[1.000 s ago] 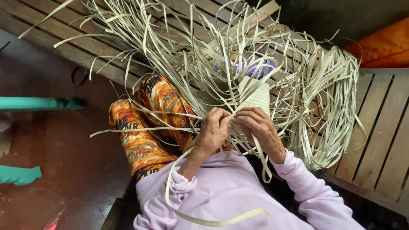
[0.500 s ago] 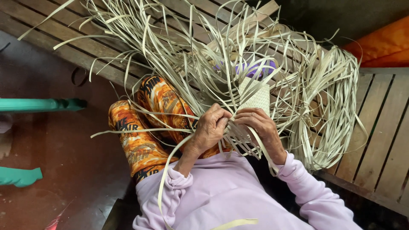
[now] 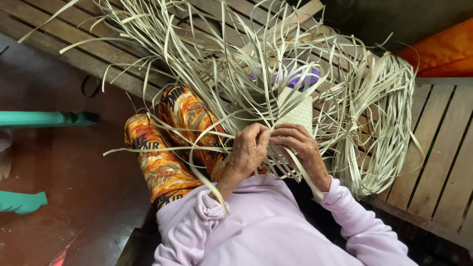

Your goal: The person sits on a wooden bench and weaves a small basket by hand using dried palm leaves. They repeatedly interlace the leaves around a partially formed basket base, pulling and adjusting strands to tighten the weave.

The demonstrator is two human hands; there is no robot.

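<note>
A small woven patch of pale leaf strips rests over my lap, with many loose strip ends fanning out from it. My left hand pinches strips at the patch's lower left edge. My right hand grips strips at its lower edge, fingertips touching the left hand's. A long strip runs down across my right wrist. I wear lilac sleeves and orange patterned trousers.
A thick coil of pale strips lies on the wooden slat bench at right. A purple object shows behind the weave. Orange cloth is at top right, teal furniture parts at left over a dark red floor.
Both hands have stayed at the weave's lower edge with small finger shifts. A loose strip that hung over my chest has swung away.
</note>
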